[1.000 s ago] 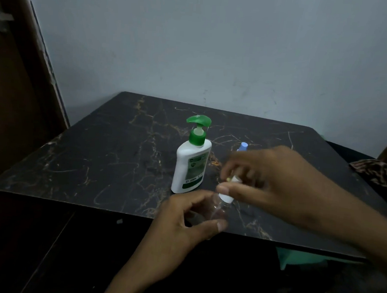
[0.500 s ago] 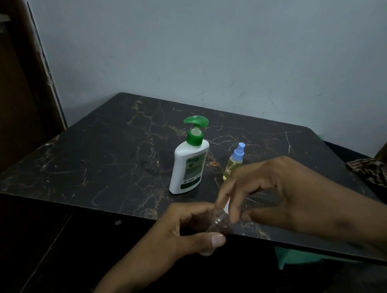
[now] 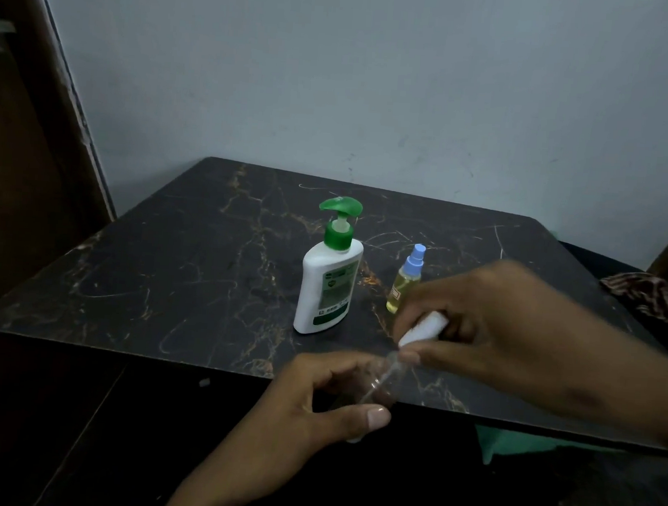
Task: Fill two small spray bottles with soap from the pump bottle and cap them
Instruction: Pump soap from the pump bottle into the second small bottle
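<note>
The right hand pinches the white spray cap between thumb and fingers, and it has lifted that cap off since half a second ago: the thin dip tube now slants in the open between the cap and the mouth of the clear bottle. The left hand curls around this small bottle, thumb across its front, holding it at the near edge of the desk, much as before. The bottle looks empty, though the dim light makes that hard to confirm.

By my reading the bottle is now opened and ready for soap; filling has not begun.

Just beyond the right hand's fingers stands the second spray bottle, blue cap on, holding yellowish liquid, so it seems already done. Left of it, beyond the left hand, the white pump bottle with its green head stands upright, untouched, within easy reach for the next step.
</note>
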